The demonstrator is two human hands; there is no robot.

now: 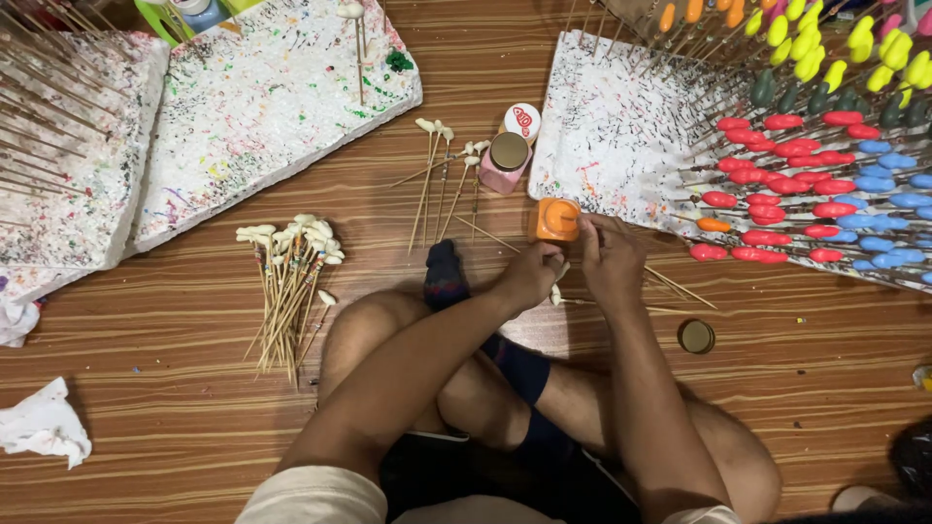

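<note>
Seated cross-legged on wood-grain floor (pixel 175 408), dark socks on. Both hands brought together low centre, just in front of the knees.

Left hand (pixel 529 277): fingers curled narrow, pinched on a thin wooden skewer (pixel 621 306) with a pale moulded tip (pixel 556 294) showing just under the knuckles. Stick running right along the floor beneath the right hand.

Right hand (pixel 610 260): fingers closed narrow, tips at the rim of the small orange paint jar (pixel 556 219). Touching or only just beside the jar: cannot tell. Whether anything is held in the fingers: cannot tell.

Orange paint jar: upright on the floor, open, just above both hands, at the lower left corner of the right-hand foam board (pixel 621 136).

Around:
- Pink paint jar with brass-coloured lid (pixel 506 160), just above the orange one, a round white-and-red cap touching it behind.
- Loose brass-coloured lid (pixel 696 336) on the floor, right of the right forearm.
- Bundle of unpainted pale-tipped skewers (pixel 289 281) lying left of the knee; a smaller fan of them (pixel 442 170) beside the pink jar.
- Right-hand foam board stuck with skewers bearing painted red, blue, yellow, green and orange tips (pixel 815 184).
- Paint-speckled foam board (pixel 262 107) upper left, nearly bare; another (pixel 68 165) far left, with bare sticks.
- Crumpled white cloth (pixel 44 422) lower left.
</note>
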